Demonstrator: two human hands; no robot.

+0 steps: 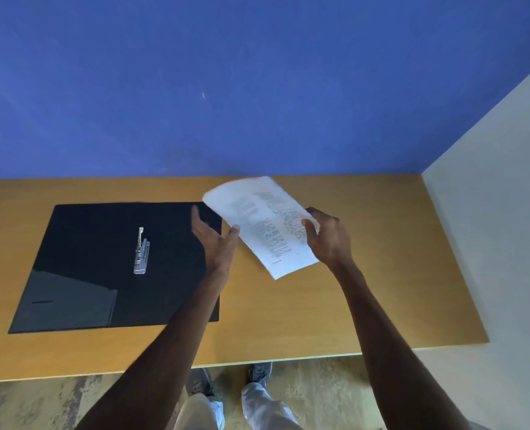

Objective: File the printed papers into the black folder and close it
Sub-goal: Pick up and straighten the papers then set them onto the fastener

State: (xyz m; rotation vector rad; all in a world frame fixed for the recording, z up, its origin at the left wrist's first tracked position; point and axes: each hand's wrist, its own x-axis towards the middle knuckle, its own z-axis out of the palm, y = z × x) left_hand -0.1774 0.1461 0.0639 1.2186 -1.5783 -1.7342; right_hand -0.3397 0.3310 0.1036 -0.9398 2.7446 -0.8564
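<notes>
The black folder [102,262] lies open and flat on the left half of the wooden desk [381,274], its silver clip mechanism [141,252] at the spine. A stack of printed papers [263,225] is held tilted above the desk, just right of the folder's far right corner. My right hand [328,235] grips the stack's right edge. My left hand [215,240] is spread, fingers apart, with the thumb touching the stack's left edge, over the folder's right cover.
A blue wall [257,88] rises behind the desk and a pale wall [490,212] closes its right side. The desk's front edge runs below my forearms, with my legs and shoes [259,372] on the floor beneath.
</notes>
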